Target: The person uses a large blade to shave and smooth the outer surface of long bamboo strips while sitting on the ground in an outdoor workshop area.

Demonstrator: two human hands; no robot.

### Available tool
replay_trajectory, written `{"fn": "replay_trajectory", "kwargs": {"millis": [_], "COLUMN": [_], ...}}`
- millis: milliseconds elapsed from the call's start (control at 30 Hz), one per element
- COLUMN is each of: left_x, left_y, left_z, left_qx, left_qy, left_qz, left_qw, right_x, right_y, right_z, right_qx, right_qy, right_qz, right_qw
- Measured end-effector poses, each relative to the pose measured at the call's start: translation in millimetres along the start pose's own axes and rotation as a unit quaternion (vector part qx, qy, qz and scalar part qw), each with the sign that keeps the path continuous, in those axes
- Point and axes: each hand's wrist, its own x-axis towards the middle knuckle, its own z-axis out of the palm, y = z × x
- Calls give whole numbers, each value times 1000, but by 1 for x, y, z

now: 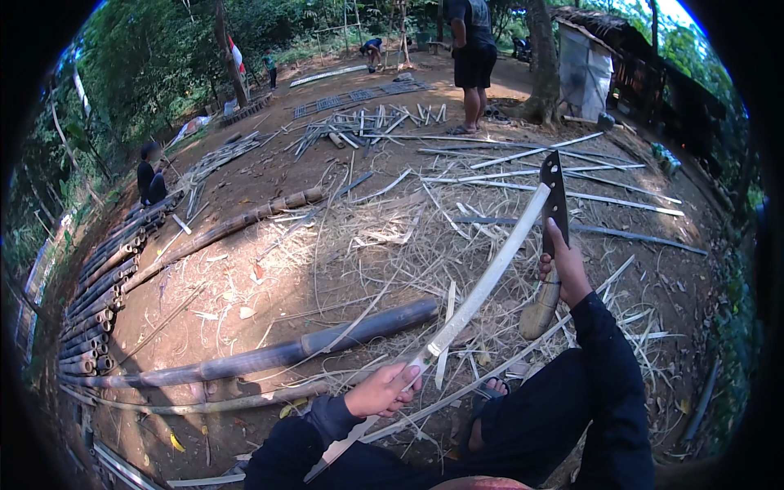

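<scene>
My left hand (382, 392) is closed round a pale split bamboo strip (500, 268). The strip slants up and away to the right, and its lower end passes back over my lap. In my right hand (565, 263) is a machete (554, 192) with a dark blade pierced by holes near the tip. It stands roughly upright, tip up; my fingers wrap it above the thick wooden handle end (539, 314). The strip's far end meets the blade's left edge near the tip, touching or nearly so.
A thick dark bamboo pole (269, 357) lies ahead of my left hand. Shavings (392, 224) and loose strips (572, 194) litter the dirt. Stacked bamboo poles (102, 314) line the left side. One person (474, 61) stands ahead, another (151, 175) sits left, others are farther off.
</scene>
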Motion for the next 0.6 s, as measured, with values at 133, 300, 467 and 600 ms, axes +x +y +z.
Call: {"fn": "replay_trajectory", "kwargs": {"millis": [133,300,467,600], "left_x": [0,0,1,2], "left_y": [0,-1,-2,-3], "left_z": [-1,0,0,-1], "left_qx": [-2,5,2,-7], "left_qy": [-2,2,1,-3], "left_qz": [0,5,-1,-4], "left_qw": [1000,1000,1000,1000], "right_x": [-2,-9,-10,-2], "right_y": [1,-2,-1,10], "right_z": [10,22,27,32], "right_qx": [15,56,138,220], "right_qy": [-13,-29,-96,-96], "right_qz": [-5,14,50,101], "right_qw": [1000,998,984,965]}}
